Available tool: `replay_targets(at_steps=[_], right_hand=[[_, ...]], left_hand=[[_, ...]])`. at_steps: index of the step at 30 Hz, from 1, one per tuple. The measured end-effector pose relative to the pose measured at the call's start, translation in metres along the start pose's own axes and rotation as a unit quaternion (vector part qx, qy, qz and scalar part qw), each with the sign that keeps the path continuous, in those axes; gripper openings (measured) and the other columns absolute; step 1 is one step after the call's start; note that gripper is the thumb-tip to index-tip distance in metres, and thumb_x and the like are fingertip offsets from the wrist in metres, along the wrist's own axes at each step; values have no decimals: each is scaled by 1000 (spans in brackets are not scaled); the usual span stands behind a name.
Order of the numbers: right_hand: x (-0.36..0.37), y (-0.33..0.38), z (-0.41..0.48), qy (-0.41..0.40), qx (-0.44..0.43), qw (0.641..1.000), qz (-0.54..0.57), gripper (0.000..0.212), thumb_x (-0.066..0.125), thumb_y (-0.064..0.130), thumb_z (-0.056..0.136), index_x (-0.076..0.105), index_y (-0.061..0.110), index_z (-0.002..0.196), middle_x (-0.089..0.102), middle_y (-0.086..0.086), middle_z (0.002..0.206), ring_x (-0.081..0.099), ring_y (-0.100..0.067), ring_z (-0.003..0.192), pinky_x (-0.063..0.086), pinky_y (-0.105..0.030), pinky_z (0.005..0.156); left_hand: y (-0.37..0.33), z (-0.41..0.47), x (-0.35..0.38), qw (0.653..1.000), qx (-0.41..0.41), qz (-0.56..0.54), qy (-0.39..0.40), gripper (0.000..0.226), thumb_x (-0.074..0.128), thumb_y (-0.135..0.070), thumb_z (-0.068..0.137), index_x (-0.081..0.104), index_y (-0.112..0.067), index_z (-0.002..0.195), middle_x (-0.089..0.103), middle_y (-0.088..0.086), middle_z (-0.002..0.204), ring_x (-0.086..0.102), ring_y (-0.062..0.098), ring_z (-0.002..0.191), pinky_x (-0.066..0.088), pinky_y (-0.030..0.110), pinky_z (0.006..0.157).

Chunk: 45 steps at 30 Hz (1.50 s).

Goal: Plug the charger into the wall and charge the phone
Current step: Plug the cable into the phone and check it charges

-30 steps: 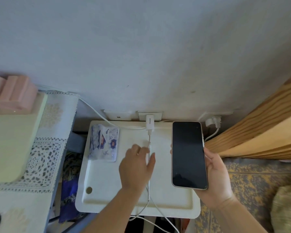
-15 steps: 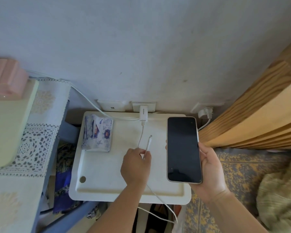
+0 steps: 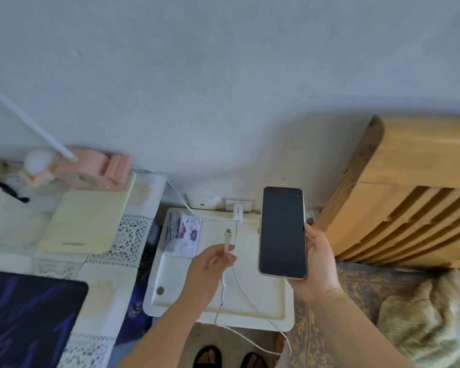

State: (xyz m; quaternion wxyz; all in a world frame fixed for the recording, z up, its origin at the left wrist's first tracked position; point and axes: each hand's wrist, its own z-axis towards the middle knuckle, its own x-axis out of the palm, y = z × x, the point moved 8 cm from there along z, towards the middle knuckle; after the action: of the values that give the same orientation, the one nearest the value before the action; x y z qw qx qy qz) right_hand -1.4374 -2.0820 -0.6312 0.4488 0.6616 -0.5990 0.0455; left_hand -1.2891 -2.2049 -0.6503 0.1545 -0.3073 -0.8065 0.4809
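A white charger block (image 3: 237, 211) sits plugged into a wall socket (image 3: 229, 203) low on the wall. Its white cable (image 3: 246, 301) loops down over the front of a white stool top (image 3: 250, 313) and back up to my left hand (image 3: 210, 266). My left hand pinches the cable just below its connector (image 3: 228, 233), which points up. My right hand (image 3: 316, 261) holds a phone (image 3: 282, 232) upright by its lower part, dark screen facing me, to the right of the connector and apart from it.
A tissue pack (image 3: 182, 233) lies on the stool's back left. A lace-covered table (image 3: 109, 288) at left carries a pale green case (image 3: 87, 215), a pink stand (image 3: 91, 168) and a dark tablet (image 3: 29, 317). A wooden headboard (image 3: 409, 197) and bedding stand right.
My left hand has lifted the cable end off the stool so the connector points up. My head has pulled back, showing more of the table and headboard. The phone stays in my right hand.
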Motion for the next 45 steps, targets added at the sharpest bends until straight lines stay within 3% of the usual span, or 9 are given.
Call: replay_targets(at_steps=[4,6,13,17,20,22,27,35,45], right_hand=[[32,19,-26,7,-32,999,-12,39,47,49,89,73,24,101,71,-10,104,69,-28,94,54,-43,75],[47,28,-42,12,-55,998,-23,36,49,49,88,74,25,96,73,-10,99,71,-26,89,56,-41,72],[100,41,-111,41,-117,992,-21,32,55,48,80,73,23,89,64,-15,111,62,-34,108,45,-51,92],[120,30,-152,47,-143,989,-8,39,51,47,86,66,18,106,61,-18,118,61,-35,108,41,-54,98],[138,25,-185,61,-163,985,-14,48,49,46,88,60,10,118,57,-20,120,58,-36,108,41,-53,95],[150,26,-206,68,-177,981,-28,49,49,43,88,56,7,120,55,-21,120,56,-36,109,41,-50,90],[173,38,-250,86,-196,977,-21,45,51,41,88,59,8,117,54,-26,133,55,-40,122,35,-56,104],[219,64,-305,173,-203,964,-17,45,58,45,85,67,13,116,64,-20,125,64,-35,109,50,-48,91],[234,73,-341,221,-220,949,-42,47,62,47,76,71,15,110,69,-18,117,68,-34,104,58,-43,79]], left_hand=[[-32,-32,-8,999,26,-6,33,15,61,-26,88,75,-22,84,76,0,76,71,17,75,49,35,86],[-49,-50,-10,998,44,8,53,16,61,-31,87,76,-25,86,76,1,78,71,17,75,51,36,84],[-95,-134,-17,983,92,22,156,19,56,-28,92,72,-25,102,77,1,96,73,18,89,54,16,75],[-113,-185,-25,970,136,43,199,25,45,-19,97,65,-31,104,73,-3,84,70,15,88,52,23,84],[-123,-221,-33,967,147,19,206,25,40,-20,99,64,-18,93,54,-5,67,69,14,81,46,31,92],[-128,-241,-36,967,146,6,209,25,40,-24,99,62,-15,91,46,-8,64,66,12,75,50,36,94],[-149,-283,-34,964,175,9,198,34,36,-43,97,64,-25,93,47,-15,62,58,6,70,57,35,88],[-187,-334,-17,953,212,9,218,30,37,-47,96,67,-39,98,52,-10,64,60,3,72,61,42,79],[-207,-362,-11,955,211,-29,207,29,39,-42,97,65,-29,98,51,-6,60,65,9,71,62,38,69]])
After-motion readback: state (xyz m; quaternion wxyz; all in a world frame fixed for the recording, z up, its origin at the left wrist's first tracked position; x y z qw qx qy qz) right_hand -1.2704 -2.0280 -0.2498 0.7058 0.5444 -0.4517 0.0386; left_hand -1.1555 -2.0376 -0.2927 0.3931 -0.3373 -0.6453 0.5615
